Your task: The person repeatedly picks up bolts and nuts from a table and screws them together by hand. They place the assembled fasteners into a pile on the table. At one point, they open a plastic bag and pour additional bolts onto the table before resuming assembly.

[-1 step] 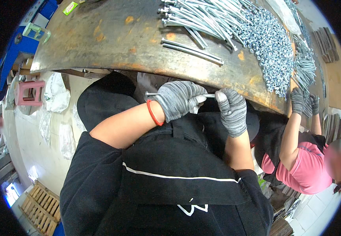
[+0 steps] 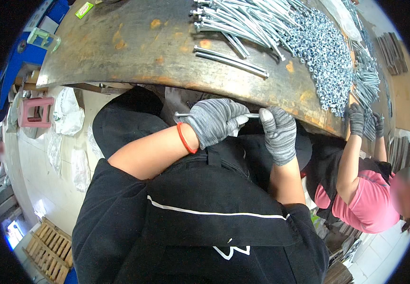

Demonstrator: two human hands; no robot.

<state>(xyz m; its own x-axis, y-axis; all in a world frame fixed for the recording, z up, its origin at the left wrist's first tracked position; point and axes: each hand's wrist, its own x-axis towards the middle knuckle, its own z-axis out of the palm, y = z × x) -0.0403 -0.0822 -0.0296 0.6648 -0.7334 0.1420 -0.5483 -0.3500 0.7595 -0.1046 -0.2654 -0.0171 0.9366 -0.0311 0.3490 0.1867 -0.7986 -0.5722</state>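
Observation:
A long silver bolt (image 2: 253, 115) lies sideways in front of me, just off the table's near edge. My left hand (image 2: 218, 121), in a grey knit glove, is wrapped round its shaft, and the bolt's head sticks out to the left. My right hand (image 2: 279, 135), gloved alike, is closed at the bolt's other end with thumb and fingers pinching. Those fingers hide the tip, so I cannot tell whether a nut is there. Two loose bolts (image 2: 231, 63) rest side by side on the metal table (image 2: 134, 52) beyond my hands.
A heap of long bolts (image 2: 247, 21) spreads over the table's far side, with a mound of small nuts (image 2: 325, 66) to its right. At right, a co-worker's gloved hands (image 2: 363, 122) are by more bolts (image 2: 367, 83). A pink stool (image 2: 35, 112) and plastic bags (image 2: 67, 113) stand left.

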